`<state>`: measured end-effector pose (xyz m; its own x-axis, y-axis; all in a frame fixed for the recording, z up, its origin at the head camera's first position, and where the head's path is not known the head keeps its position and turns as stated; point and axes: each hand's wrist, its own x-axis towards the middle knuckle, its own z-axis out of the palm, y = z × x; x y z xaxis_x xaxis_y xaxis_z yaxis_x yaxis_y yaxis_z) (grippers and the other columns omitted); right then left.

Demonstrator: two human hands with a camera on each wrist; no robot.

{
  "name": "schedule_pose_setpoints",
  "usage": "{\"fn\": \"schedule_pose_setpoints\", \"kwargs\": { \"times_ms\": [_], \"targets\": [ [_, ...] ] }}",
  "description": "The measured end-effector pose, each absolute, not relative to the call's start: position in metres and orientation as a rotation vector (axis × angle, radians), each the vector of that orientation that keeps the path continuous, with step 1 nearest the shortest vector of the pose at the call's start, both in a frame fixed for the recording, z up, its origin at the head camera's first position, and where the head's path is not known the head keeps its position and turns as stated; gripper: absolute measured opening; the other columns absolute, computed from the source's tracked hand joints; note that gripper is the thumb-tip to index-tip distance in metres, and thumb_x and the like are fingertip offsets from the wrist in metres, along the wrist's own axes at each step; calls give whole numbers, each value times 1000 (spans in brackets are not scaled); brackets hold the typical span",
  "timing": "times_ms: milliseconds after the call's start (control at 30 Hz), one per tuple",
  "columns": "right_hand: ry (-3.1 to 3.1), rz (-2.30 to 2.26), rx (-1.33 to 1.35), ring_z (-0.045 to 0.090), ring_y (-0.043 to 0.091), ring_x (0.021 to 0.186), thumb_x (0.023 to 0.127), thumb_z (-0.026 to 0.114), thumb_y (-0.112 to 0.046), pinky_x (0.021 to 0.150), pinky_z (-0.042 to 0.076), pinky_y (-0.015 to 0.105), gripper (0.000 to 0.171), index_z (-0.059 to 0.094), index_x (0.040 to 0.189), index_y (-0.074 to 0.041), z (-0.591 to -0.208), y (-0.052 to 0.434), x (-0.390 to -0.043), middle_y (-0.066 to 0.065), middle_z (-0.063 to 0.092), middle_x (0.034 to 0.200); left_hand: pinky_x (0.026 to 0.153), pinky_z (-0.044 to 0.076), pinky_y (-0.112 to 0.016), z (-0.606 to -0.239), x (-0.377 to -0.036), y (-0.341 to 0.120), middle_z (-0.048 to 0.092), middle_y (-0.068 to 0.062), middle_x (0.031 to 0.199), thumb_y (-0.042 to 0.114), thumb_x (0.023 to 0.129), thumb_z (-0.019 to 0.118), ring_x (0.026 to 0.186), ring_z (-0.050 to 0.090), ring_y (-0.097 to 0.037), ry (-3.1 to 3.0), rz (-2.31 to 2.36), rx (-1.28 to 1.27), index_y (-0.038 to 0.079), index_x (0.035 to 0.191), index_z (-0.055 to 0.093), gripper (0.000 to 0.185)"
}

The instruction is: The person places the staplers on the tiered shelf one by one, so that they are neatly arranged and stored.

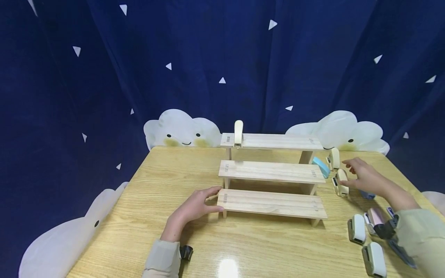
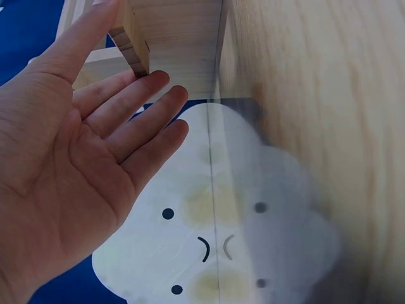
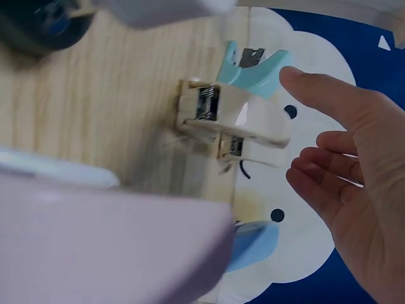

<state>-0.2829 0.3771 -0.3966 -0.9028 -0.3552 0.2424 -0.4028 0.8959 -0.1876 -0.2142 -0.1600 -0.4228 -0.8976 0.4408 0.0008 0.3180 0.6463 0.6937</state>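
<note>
My left hand [image 1: 194, 204] rests at the left end of the lowest board of a three-tier wooden shelf [image 1: 271, 201]. Its thumb lies by the front corner and its straight fingers by the back corner, as the left wrist view also shows around the board end [image 2: 131, 44]. My right hand [image 1: 370, 178] hovers just right of two cream staplers [image 1: 342, 182] [image 3: 243, 114], thumb and fingers apart with nothing between them. Beside these staplers lies a light blue stapler [image 1: 321, 166] [image 3: 256, 75]. Another cream stapler [image 1: 238, 131] stands on the left of the top board.
Two white staplers [image 1: 357, 228] sit at the front right, with a pink stapler [image 1: 376, 216] beside them. A blue stapler [image 1: 367, 195] is partly hidden under my right hand. Behind the table [image 1: 174, 170] hangs a dark blue curtain [image 1: 208, 46] with white cloud shapes.
</note>
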Motion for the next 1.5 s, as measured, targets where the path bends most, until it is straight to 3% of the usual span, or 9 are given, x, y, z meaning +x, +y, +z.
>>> {"fn": "schedule_pose_setpoints", "kwargs": {
  "times_ms": [333,667,1233,1500],
  "targets": [
    [-2849,301,638,60,27,81,68,89,-26,64,51,34,71,56,116,15,-404,380,-279,19,59,96,115,40,-48,-421,-215,-160,51,-12,147,45,84,73,137,49,-30,2703,1083,636,11,148,43,78],
    [-2772,293,724,57,23,81,60,92,-20,62,50,29,81,51,120,15,-410,384,-276,19,56,98,115,39,-48,-418,-218,-160,51,-12,148,44,84,73,137,48,-29,2701,1097,641,12,148,43,78],
    [-2692,353,651,48,16,76,54,95,-23,57,42,22,76,54,108,13,-422,390,-272,14,53,89,116,39,-48,-421,-214,-158,51,-12,147,44,85,73,137,48,-30,2689,1090,626,11,148,43,78],
    [-2625,424,581,43,0,76,55,95,-19,59,40,14,77,52,112,12,-407,392,-271,14,54,89,115,40,-48,-422,-214,-160,52,-12,147,44,84,73,137,49,-29,2693,1097,628,11,148,44,78]
  ]
}}
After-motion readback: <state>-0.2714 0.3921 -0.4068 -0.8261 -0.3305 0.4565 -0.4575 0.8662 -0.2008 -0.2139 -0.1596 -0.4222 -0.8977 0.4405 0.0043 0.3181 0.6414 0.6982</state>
